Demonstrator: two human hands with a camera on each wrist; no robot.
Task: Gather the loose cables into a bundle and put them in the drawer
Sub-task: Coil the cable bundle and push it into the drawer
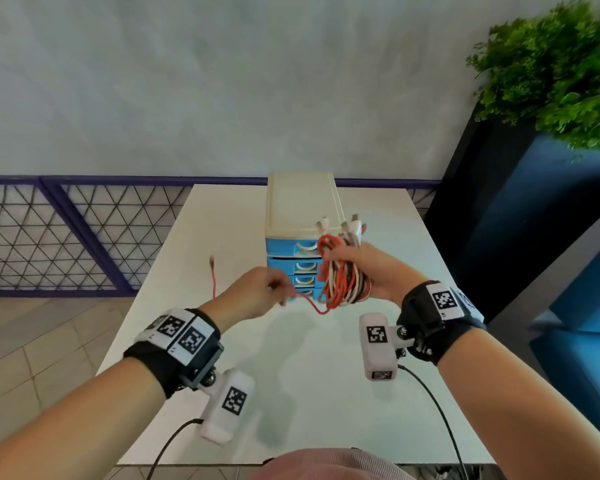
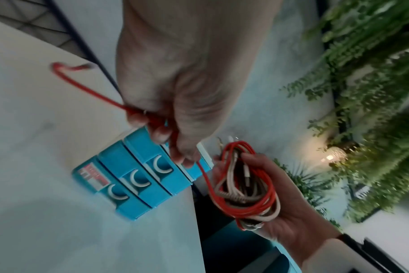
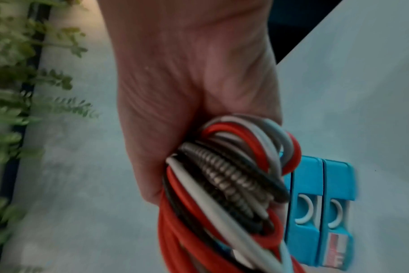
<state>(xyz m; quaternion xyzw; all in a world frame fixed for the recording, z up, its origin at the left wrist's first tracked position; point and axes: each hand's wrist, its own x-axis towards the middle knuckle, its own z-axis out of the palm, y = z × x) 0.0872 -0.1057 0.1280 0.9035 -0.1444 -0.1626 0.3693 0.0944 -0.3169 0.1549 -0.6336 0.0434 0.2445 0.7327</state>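
My right hand [image 1: 368, 271] is curled around the cable bundle [image 1: 343, 278], held in the air just in front of the drawer unit [image 1: 302, 233] near the table's [image 1: 229, 230] far edge. My left hand [image 1: 257, 292] pinches the red cable's tail [image 1: 309, 304] between thumb and fingertips; its free end [image 1: 212, 271] sticks up to the left over the table.

I judge the coils light and soft but springy, apt to unwind if the fist loosens. The red jacket looks smooth and may slip, so the safest hold is across the middle of the loops, with the tail pinched close to the bundle.

I count one bundle mixing red, white and dark cables, one ribbed; the exact cable number I cannot tell. Four blue drawers show, all closed.
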